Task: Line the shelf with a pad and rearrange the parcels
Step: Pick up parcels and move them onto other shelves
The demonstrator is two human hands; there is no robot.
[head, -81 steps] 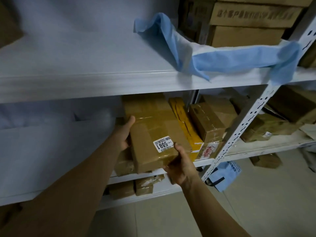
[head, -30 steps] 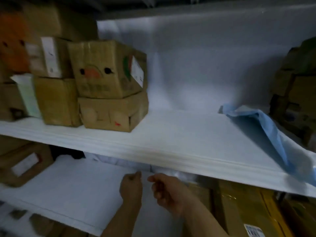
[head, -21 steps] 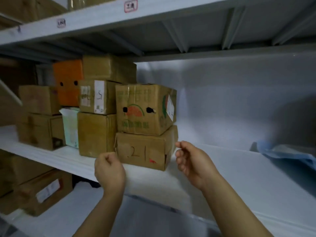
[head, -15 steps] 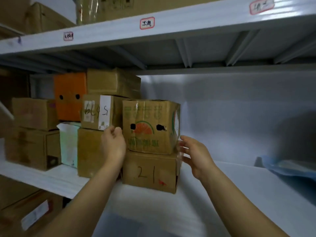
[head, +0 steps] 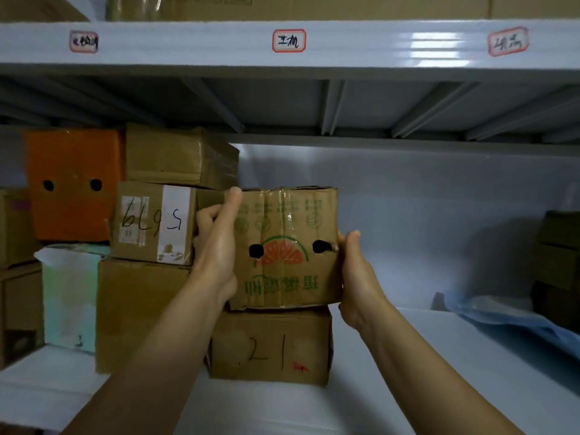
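1. Cardboard, brown and taped: a fruit box is directly over the box marked 21, left of middle on the white shelf. Whether it rests there or is just lifted is hard to tell.
2. The left hand grips its left side, thumb over the top front corner.
3. The right hand clasps the right side with the thumb on the front edge. Its fingers are hidden behind the box.
4. A blue pad lies crumpled at the right, cut off by the edge.
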